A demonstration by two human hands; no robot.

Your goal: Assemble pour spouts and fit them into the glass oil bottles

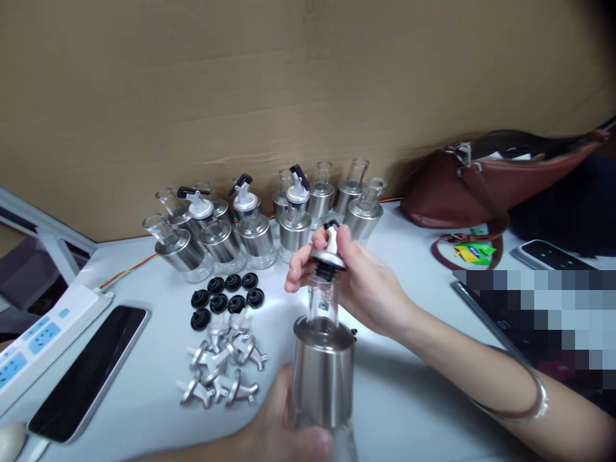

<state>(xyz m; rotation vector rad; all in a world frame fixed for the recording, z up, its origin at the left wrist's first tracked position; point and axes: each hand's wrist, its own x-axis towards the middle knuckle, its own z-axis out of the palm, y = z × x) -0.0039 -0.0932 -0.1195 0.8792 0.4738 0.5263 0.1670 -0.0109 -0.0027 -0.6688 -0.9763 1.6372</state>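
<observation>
My left hand is wrapped round the lower part of a glass bottle with a brushed steel sleeve. Between the fingers of my right hand is a silver pour spout with a black flip cap. Its black ribbed stopper sits at the mouth of the bottle; how deep it goes in I cannot tell. Left of the bottle lies a loose pile of silver spout pieces. Behind that pile, several black rubber stoppers are laid out in rows.
Several steel-sleeved bottles stand along the cardboard wall, three with spouts on. A phone and power strip lie at left. At right are a brown bag, a small yellow-green packet and a dark flat device.
</observation>
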